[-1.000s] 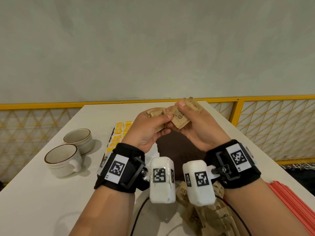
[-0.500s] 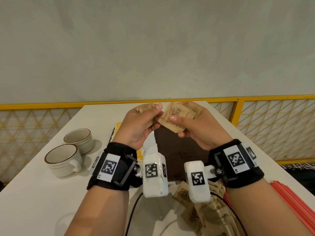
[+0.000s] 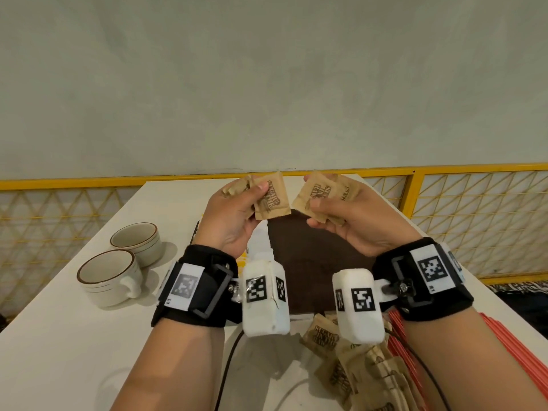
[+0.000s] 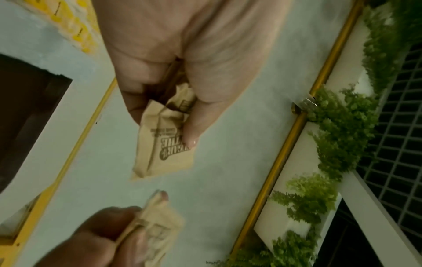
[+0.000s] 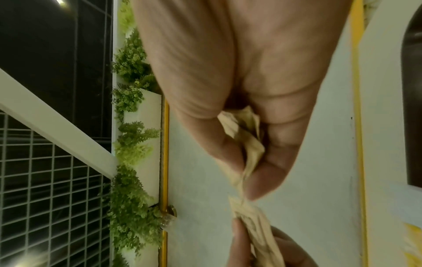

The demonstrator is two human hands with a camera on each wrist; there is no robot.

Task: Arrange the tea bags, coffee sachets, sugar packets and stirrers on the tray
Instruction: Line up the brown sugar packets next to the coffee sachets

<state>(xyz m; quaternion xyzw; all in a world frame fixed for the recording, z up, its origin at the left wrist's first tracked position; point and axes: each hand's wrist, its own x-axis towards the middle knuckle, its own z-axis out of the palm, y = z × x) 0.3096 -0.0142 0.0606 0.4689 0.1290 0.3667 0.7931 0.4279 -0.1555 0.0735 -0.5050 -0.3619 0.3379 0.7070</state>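
Note:
Both hands are raised above the dark brown tray point(image 3: 308, 262). My left hand point(image 3: 237, 212) pinches brown sugar packets point(image 3: 271, 200) between thumb and fingers; the left wrist view shows the printed packet point(image 4: 164, 148) under the thumb. My right hand point(image 3: 350, 221) holds a small fan of brown sugar packets point(image 3: 323, 197), seen edge-on in the right wrist view point(image 5: 246, 144). The two bunches are a short gap apart. A loose pile of brown sugar packets point(image 3: 355, 372) lies on the table near me. Red stirrers point(image 3: 510, 351) lie at the right.
Two cream cups point(image 3: 118, 268) stand at the left on the white table point(image 3: 59, 336). Yellow sachets point(image 3: 243, 256) show left of the tray, mostly hidden by my left wrist. A yellow lattice rail point(image 3: 474, 221) runs behind and right of the table. A black cable point(image 3: 228, 357) crosses the near table.
The hands were together on one bunch of sugar packets; they have drawn apart, each holding its own share, and risen slightly.

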